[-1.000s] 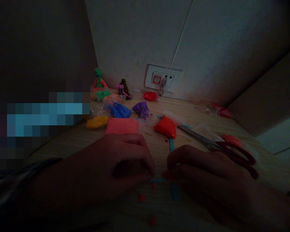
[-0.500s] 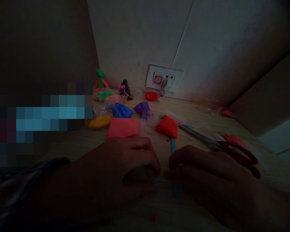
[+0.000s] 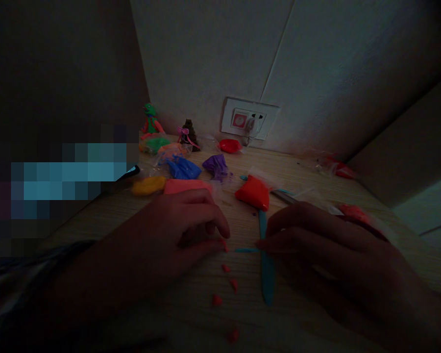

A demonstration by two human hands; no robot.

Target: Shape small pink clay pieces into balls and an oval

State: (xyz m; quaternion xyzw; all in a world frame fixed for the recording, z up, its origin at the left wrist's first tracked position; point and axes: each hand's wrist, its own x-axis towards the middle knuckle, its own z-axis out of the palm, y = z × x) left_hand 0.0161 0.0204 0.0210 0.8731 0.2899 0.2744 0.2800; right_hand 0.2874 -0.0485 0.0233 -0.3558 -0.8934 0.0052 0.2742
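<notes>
My left hand (image 3: 183, 230) pinches a small piece of red clay (image 3: 224, 244) between thumb and fingertips. Pointing left from the fingers of my right hand (image 3: 312, 250) is the thin tip of a blue modelling tool (image 3: 245, 250), close to that piece but apart from it. A flat blue clay knife (image 3: 267, 279) lies on the table under the right fingertips. Below the left hand several red clay bits are scattered, one of them a small lump (image 3: 216, 299). Behind the left knuckles is a pink clay pack (image 3: 187, 187), partly covered.
A red clay pack (image 3: 253, 192) lies ahead of my hands, with scissors (image 3: 284, 197) partly hidden by the right one. Farther back are purple clay (image 3: 216, 165), blue clay (image 3: 183, 168), yellow clay (image 3: 149, 186), a green figure (image 3: 150, 120) and a wall socket (image 3: 250, 119).
My hands have moved apart and slightly up the view. The blue tool tip has drawn away from the left fingers, and the red bits on the table now show.
</notes>
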